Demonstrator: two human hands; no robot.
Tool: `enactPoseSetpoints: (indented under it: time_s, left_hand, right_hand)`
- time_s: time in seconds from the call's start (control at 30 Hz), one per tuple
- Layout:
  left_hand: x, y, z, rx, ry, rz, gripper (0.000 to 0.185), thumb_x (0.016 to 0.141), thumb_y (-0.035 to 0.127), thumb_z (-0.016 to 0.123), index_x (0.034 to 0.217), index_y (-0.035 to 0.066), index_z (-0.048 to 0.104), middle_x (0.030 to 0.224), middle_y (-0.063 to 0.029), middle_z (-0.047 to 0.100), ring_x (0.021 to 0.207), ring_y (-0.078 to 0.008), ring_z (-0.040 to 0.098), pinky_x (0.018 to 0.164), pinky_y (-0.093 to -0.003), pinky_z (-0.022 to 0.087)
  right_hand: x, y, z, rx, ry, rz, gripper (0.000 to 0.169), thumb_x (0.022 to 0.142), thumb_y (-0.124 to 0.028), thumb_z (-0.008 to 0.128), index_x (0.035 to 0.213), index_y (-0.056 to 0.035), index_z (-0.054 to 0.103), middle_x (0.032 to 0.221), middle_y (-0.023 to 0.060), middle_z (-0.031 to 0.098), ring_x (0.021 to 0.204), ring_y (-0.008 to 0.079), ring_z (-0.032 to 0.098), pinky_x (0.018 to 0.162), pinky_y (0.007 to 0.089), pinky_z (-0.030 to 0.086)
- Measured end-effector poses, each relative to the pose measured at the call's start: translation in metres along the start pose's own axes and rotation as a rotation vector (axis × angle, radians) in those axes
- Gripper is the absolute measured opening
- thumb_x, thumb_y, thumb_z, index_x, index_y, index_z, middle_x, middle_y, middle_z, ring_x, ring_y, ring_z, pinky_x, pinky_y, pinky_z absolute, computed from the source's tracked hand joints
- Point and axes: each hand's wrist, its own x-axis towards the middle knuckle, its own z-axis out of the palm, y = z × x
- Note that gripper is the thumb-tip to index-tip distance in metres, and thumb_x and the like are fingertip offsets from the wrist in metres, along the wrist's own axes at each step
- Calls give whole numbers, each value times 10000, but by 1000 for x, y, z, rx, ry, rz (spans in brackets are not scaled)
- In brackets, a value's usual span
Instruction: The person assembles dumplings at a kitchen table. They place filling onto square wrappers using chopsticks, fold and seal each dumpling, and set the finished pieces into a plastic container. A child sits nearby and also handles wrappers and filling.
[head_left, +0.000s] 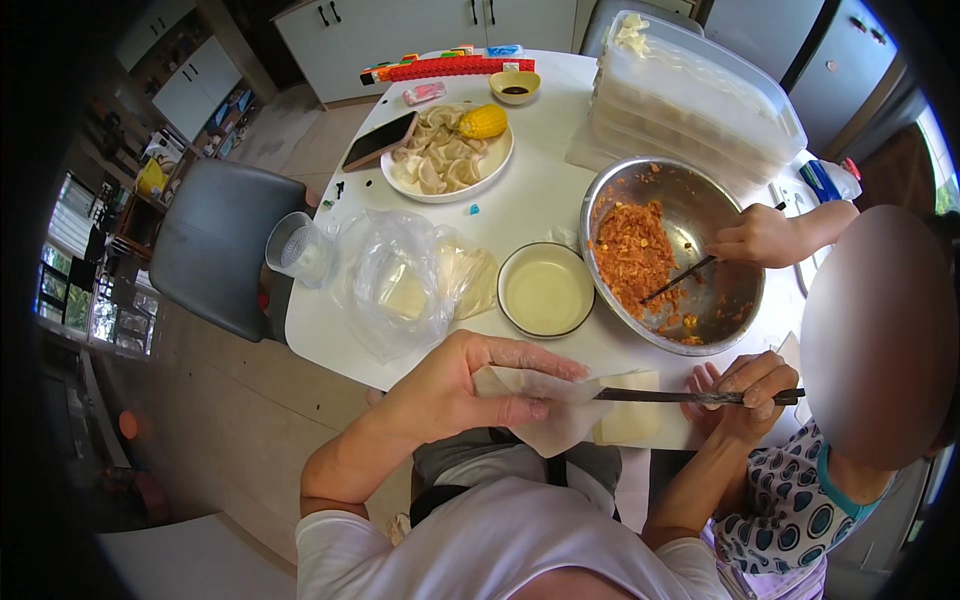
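My left hand (472, 382), dusted with flour, holds a thin dough wrapper (551, 424) between fingers and thumb. Dark chopsticks (675, 396) lie level in my right hand (754, 390), and their tips touch the wrapper. Whether filling is on it cannot be seen. A stack of wrappers (637, 412) rests at the table edge behind the chopsticks. Beyond stand a bowl of pale liquid (546, 289) and a steel bowl (589, 225) with orange-red minced filling (637, 251). Another person's hand (761, 236) moves a chopstick in that filling; their other hand is beside my right one.
Farther off are a plate (450, 196) of folded dumplings with corn, a phone (381, 140), a sauce bowl (514, 86) and stacked plastic containers (690, 112). Plastic bags (397, 277) and a clear cup (296, 247) stand left. The other person is close at my right.
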Motion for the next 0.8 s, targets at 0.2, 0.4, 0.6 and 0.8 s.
enactPoseSetpoints:
  time_s: [0.2, 0.4, 0.6, 0.8]
  left_hand:
    - [-3, 0, -2, -88, -65, 4, 360, 865, 122, 638, 1194, -17, 588, 1183, -92, 618, 1100, -132, 548, 952, -279, 417]
    - [-3, -2, 0, -11, -27, -10, 325, 870, 62, 613, 1185, -10, 595, 1177, -91, 624, 1085, -125, 557, 945, -269, 428]
    - [-3, 0, 6, 152, 108, 38, 355, 825, -54, 597, 1176, 0, 599, 1178, -84, 627, 1057, -112, 577, 926, -265, 451]
    - [-1, -3, 3, 153, 133, 46, 402, 804, -94, 589, 1194, 0, 584, 1192, -84, 615, 1089, -128, 569, 939, -274, 456]
  right_hand:
    - [9, -3, 4, 19, -54, -24, 243, 815, -200, 714, 703, -37, 572, 706, 152, 614, 551, 235, 618, 525, 316, 545]
    - [16, -1, -3, 10, -145, -36, 247, 836, -230, 690, 755, -28, 574, 729, 158, 606, 554, 211, 616, 493, 279, 546]
    - [16, -5, -2, 96, -62, 254, 403, 860, -341, 624, 835, 59, 580, 780, 237, 610, 572, 234, 624, 549, 304, 539]
    - [15, -4, -8, 167, -56, 346, 225, 808, -127, 626, 872, 86, 591, 823, 283, 621, 606, 280, 648, 545, 330, 548]
